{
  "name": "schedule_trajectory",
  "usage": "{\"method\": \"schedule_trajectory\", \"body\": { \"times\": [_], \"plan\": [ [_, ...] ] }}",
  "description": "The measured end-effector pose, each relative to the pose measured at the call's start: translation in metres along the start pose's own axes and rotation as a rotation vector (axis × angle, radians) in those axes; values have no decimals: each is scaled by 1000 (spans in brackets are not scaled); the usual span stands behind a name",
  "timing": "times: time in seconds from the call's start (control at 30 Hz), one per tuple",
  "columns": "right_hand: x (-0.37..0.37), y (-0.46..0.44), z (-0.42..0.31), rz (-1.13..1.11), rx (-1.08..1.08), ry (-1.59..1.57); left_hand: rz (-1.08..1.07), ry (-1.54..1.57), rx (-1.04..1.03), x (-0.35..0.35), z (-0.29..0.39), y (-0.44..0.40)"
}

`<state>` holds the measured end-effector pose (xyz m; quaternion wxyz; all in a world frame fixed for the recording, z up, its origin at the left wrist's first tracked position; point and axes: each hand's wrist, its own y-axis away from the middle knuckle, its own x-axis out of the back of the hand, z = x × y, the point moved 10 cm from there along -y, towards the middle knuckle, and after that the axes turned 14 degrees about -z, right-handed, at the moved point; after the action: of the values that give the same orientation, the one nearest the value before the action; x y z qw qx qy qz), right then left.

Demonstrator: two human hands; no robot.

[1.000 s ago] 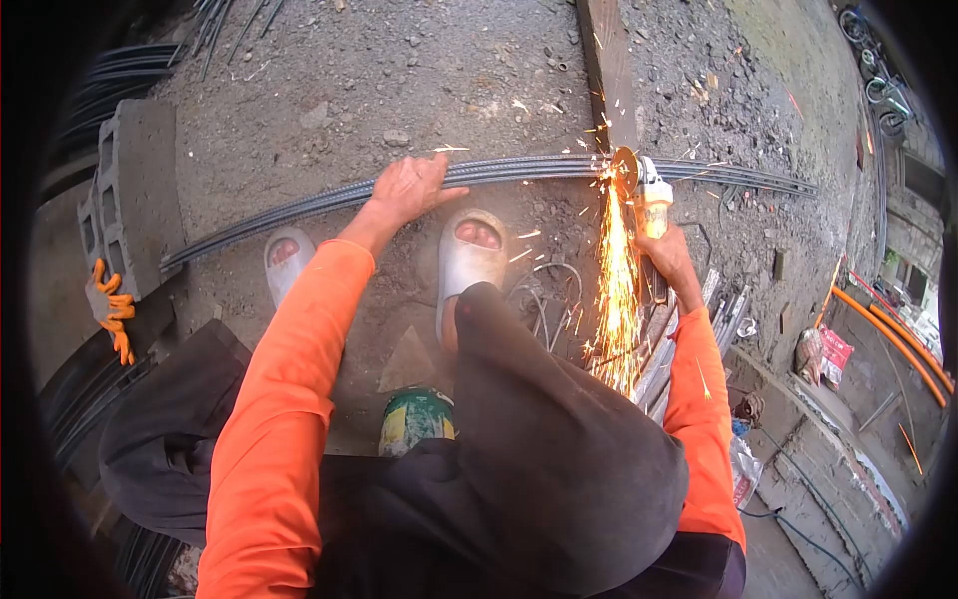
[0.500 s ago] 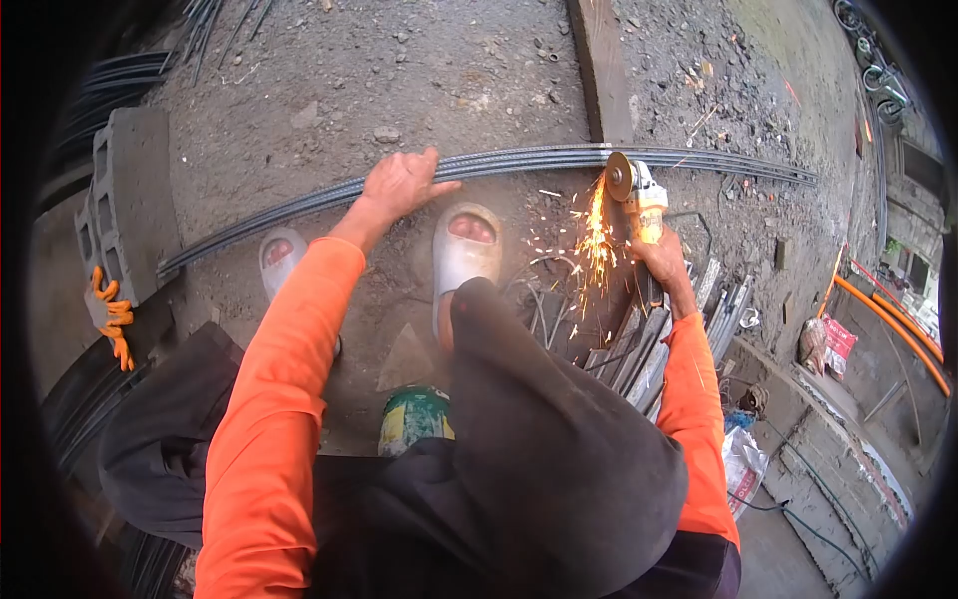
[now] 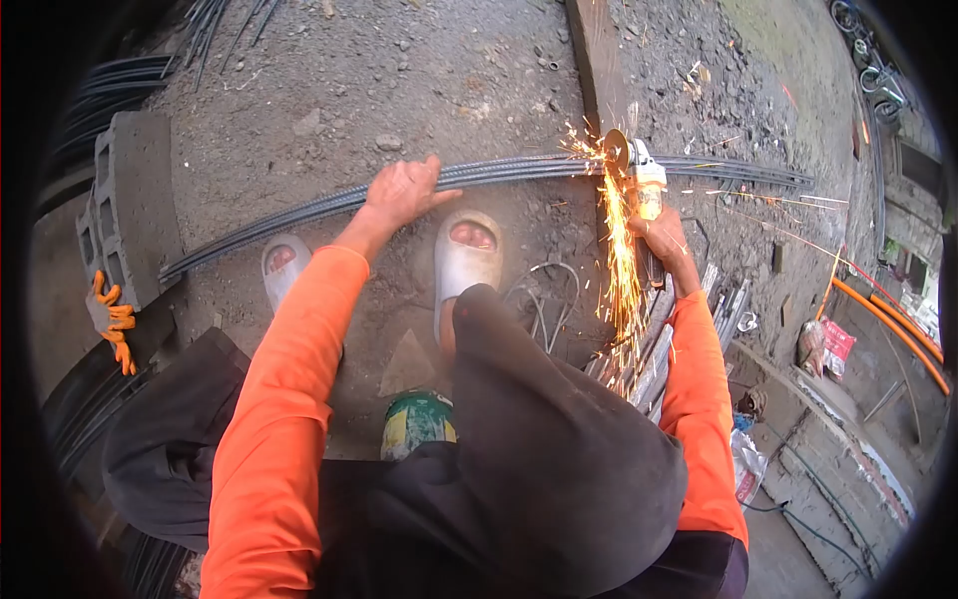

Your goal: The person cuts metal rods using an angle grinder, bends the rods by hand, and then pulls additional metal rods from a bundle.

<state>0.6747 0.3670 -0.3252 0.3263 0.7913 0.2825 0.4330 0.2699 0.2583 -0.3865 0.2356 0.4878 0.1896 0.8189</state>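
While the person's bare right hand [image 3: 659,238] is gripping a yellow-and-white angle grinder [image 3: 650,192], its thin disc [image 3: 618,150] is biting into a bundle of long steel rods [image 3: 529,169]. The rods are lying across the view, running from beside a concrete block [image 3: 150,205] at far left to bare ground at right. The bare left hand [image 3: 402,188] is resting palm down on the bundle, well apart from the disc, its thumb pointing toward the cut; how tightly its fingers are closing underneath I cannot tell. A dark beam [image 3: 599,70] is meeting the rods beside the disc, though sparks are hiding whether it is supporting them.

Several risks are showing. If the rods were rolling or sagging, the cut could be pinching the disc, causing it to jam, shatter or kick back toward the right arm. One steadying hand may be giving too little hold on loose bars. Sparks [image 3: 623,280] are pouring down onto metal strips [image 3: 659,349], near the person's knee, and could be scorching the trousers [image 3: 569,449]. Open-toed sandals [image 3: 467,265] are leaving toes exposed to hot fragments, and orange gloves [image 3: 118,317] are lying unworn at far left.
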Motion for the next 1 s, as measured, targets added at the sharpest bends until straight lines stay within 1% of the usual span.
{"method": "schedule_trajectory", "body": {
  "times": [0.1, 0.13, 0.23, 0.4, 0.43, 0.5, 0.53, 0.57, 0.63, 0.67, 0.77, 0.83, 0.9, 0.93, 0.97, 1.0],
  "plan": [
    [3, -6, 0, 12, 9, 109, -38, -2, 17, 0, -1, -1],
    [4, -6, -3, 6, 23, 97, -52, -13, 24, -1, -1, -1],
    [1, -1, -3, 6, 47, 47, 25, -18, -10, 4, 2, 2],
    [-2, 5, 4, 34, 12, -77, -13, 13, -5, 2, 0, 1],
    [0, 4, 6, 31, 16, -66, -24, 22, -10, 1, 1, 1],
    [0, 2, 19, 29, 18, -45, 24, 15, -30, 2, 1, 2],
    [-1, 2, 21, 48, 35, 32, 49, 12, -39, 4, 2, 3],
    [1, 2, 28, 42, 31, 38, 42, 14, -38, 2, 2, 2],
    [-1, 12, 11, 28, 26, 49, 28, 15, -35, 3, 2, 2],
    [-4, 19, 4, -26, -50, 45, 37, 2, -40, 4, 3, 2],
    [-4, 13, 23, 27, -16, 25, 49, -19, -49, 4, 4, 3],
    [-4, 14, 26, 47, -22, 70, 48, -9, -57, 4, 4, 2],
    [-3, 13, 27, 49, -24, 80, 7, -35, -12, 1, 2, 0],
    [-6, 19, 27, -18, -113, 22, -10, -49, 1, -2, 2, 0],
    [-3, 18, 24, 40, -50, 75, 28, -46, -11, -1, 2, 2],
    [-6, 26, 20, 5, -93, -13, 71, -44, -35, 0, 2, 2]
  ]
}}
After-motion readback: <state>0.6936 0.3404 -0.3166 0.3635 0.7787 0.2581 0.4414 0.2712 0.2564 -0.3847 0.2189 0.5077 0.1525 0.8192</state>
